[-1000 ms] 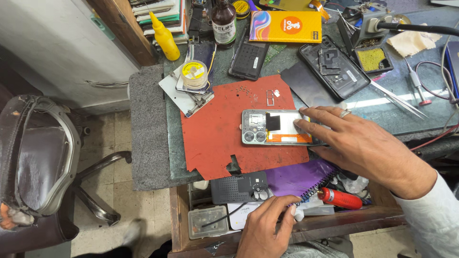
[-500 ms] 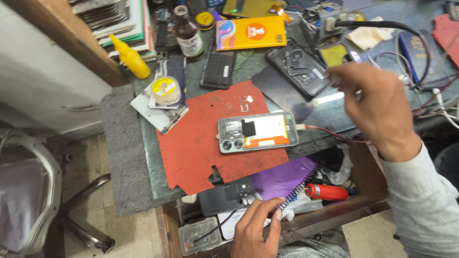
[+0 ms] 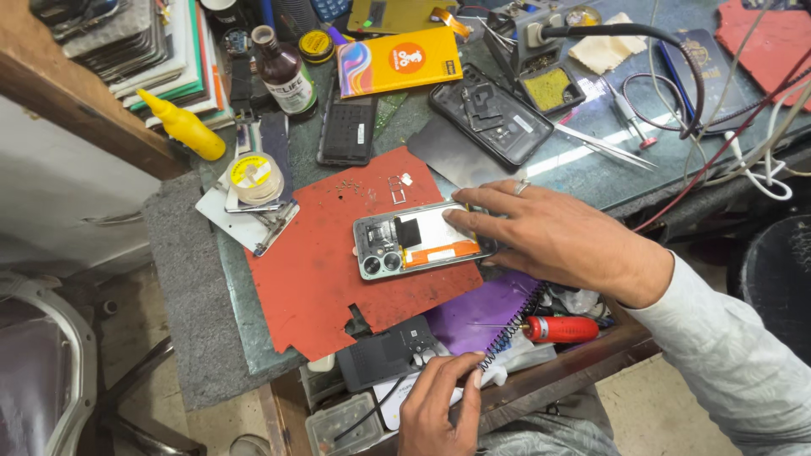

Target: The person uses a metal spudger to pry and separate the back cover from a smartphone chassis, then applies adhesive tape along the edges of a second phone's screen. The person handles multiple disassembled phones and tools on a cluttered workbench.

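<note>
An opened phone (image 3: 405, 243) lies back-up on a red mat (image 3: 321, 279), its camera cluster at the left and an orange strip along its lower edge. My right hand (image 3: 553, 236) lies flat over the phone's right end, fingertips pressing on its white inner panel, a ring on one finger. My left hand (image 3: 439, 405) reaches into the open drawer below the bench edge. Its bent fingers rest by a black phone cover (image 3: 384, 355) and white papers, next to a purple spiral notebook (image 3: 486, 311). Whether it grips anything is hidden.
A red-handled screwdriver (image 3: 557, 328) lies in the drawer. Behind the mat are a black phone (image 3: 346, 127), a stripped phone frame (image 3: 490, 122), tweezers (image 3: 608, 143), a yellow box (image 3: 397, 61), a brown bottle (image 3: 283, 72), a yellow squeeze bottle (image 3: 182, 125), a solder roll (image 3: 253, 173) and cables at the right.
Half a second ago my right hand was lifted up and to the right, off the phone; now it is back down on the phone. My left hand stays in the drawer.
</note>
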Demonstrator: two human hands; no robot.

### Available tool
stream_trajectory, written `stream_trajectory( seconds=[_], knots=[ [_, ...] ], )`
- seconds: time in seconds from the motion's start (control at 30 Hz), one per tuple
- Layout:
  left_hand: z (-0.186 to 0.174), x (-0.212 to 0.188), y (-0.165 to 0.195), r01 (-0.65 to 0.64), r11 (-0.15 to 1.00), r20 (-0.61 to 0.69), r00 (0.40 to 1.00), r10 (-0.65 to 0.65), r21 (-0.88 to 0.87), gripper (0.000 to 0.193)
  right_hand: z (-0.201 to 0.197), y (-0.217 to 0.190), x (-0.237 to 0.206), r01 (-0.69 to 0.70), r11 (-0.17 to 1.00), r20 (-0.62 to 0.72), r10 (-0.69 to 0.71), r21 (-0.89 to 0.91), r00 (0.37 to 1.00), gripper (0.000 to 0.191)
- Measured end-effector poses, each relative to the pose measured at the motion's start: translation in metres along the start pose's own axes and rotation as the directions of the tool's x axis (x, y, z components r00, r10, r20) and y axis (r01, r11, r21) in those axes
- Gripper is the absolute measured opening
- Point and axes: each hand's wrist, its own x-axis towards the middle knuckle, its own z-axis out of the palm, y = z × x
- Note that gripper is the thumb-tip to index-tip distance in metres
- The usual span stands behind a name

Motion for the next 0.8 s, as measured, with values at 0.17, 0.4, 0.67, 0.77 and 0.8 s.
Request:
stream_trajectory(
  seconds=[0.17,0.4,0.67,0.77,0.8],
  knots=[
    [-0.009,-0.002,0.009,-0.013,1.0,-0.043,0.999,0.014,0.004,0.021,-0.008,-0.007,0.004,0.016,0.999,-0.018,-0.015,0.044,1.0,0.064],
    [-0.044,0.008,0.021,-0.205,0.961,-0.192,0.951,0.241,0.187,0.023,0.009,-0.013,0.006,-0.009,0.988,-0.119,-0.009,-0.152,0.993,0.062],
    [-0.083,0.043,0.028,-0.104,0.89,-0.378,0.879,0.292,0.444,0.018,0.032,-0.008,-0.01,0.094,0.913,-0.274,-0.215,-0.398,0.937,0.044],
    [-0.089,0.057,0.031,-0.091,0.873,-0.374,0.878,0.297,0.479,0.019,0.03,-0.002,-0.019,0.097,0.909,-0.249,-0.212,-0.404,0.945,0.049],
    [-0.091,0.061,0.032,-0.091,0.867,-0.366,0.881,0.3,0.49,0.019,0.029,0.0,-0.021,0.091,0.909,-0.235,-0.201,-0.408,0.951,0.051]
  ],
)
